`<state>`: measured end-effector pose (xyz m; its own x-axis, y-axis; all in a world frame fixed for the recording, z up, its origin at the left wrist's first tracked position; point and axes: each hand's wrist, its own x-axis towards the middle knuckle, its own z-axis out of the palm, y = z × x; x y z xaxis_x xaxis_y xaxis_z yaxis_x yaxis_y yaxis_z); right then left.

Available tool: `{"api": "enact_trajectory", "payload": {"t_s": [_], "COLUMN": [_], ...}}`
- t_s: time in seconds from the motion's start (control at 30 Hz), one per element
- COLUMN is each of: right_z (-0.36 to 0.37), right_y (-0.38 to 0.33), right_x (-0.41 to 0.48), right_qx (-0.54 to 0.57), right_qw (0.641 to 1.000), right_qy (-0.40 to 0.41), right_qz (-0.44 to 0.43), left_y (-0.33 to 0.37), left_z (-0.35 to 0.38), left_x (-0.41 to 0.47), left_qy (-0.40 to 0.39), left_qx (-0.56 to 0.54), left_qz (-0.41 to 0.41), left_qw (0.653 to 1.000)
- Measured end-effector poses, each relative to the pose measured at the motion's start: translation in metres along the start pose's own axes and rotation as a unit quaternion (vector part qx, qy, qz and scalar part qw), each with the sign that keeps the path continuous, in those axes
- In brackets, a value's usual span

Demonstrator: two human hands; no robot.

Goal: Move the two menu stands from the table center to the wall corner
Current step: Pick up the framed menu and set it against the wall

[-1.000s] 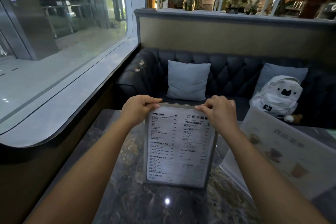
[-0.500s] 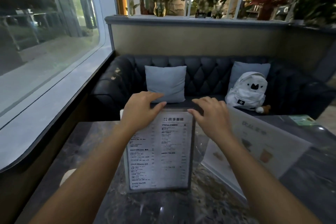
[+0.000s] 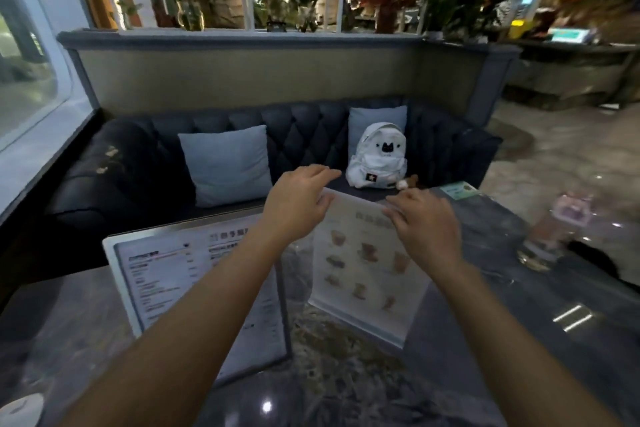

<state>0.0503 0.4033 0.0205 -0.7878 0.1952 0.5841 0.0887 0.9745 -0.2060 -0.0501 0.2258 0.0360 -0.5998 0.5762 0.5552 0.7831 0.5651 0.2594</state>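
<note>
The dark marble table has a glossy top reflecting ceiling lights. Behind it stands a tufted dark sofa carrying two pale cushions and a white backpack. A window runs along the left; planters line the ledge above the sofa.

The text menu stand stands upright on the left part of the table, free of both hands. The picture menu stand stands just right of it. The left hand and right hand are at its top edge, fingers spread and loosely curved; whether they touch it cannot be told through motion blur. The left forearm hides part of the text stand. A bottle at far right is blurred.
</note>
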Motion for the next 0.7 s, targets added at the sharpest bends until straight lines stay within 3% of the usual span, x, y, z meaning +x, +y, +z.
{"api": "enact_trajectory", "payload": {"t_s": [0.23, 0.4, 0.7], "right_z": [-0.006, -0.002, 0.015], "right_y": [0.028, 0.033, 0.043], "right_x": [-0.014, -0.014, 0.009], "right_qx": [-0.013, 0.003, 0.074], "right_qw": [0.999, 0.999, 0.993], "right_qy": [-0.017, -0.002, -0.011], "right_qz": [0.037, 0.043, 0.096], "left_y": [0.000, -0.003, -0.001], "left_z": [0.031, 0.031, 0.016], "left_x": [0.007, 0.005, -0.006], "left_qy": [-0.122, -0.065, -0.094], "left_qx": [0.064, 0.067, 0.095], "left_qz": [0.002, 0.007, 0.062], "left_qw": [0.990, 0.996, 0.989]}}
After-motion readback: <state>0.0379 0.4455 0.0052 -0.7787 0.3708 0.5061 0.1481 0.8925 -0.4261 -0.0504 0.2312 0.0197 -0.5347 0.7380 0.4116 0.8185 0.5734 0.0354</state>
